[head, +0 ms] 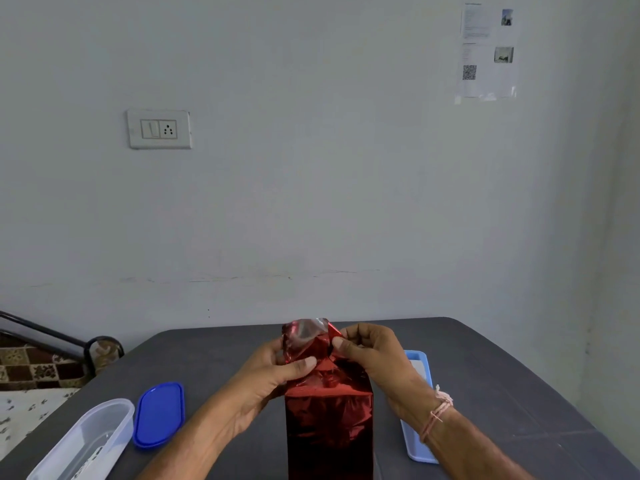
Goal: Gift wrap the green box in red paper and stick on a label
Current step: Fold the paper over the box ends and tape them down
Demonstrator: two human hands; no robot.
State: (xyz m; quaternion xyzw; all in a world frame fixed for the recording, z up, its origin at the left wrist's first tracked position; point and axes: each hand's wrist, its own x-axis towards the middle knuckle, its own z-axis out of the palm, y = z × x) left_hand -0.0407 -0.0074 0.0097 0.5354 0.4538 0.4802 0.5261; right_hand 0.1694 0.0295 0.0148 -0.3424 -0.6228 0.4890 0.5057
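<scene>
The box stands upright on the dark grey table [221,348], fully covered in shiny red paper [329,420]; no green shows. At its top the paper bunches into a loose flap [306,336] with a silvery inner side. My left hand [277,379] pinches the paper on the left of the top, thumb pressed onto the front fold. My right hand [370,351] grips the paper at the top right corner. No label is in view.
A clear plastic container [86,441] lies at the front left with its blue lid [159,414] beside it. A light blue tray [417,403] lies to the right, partly behind my right forearm. A bed with patterned cover [31,372] sits left of the table. The wall is close behind.
</scene>
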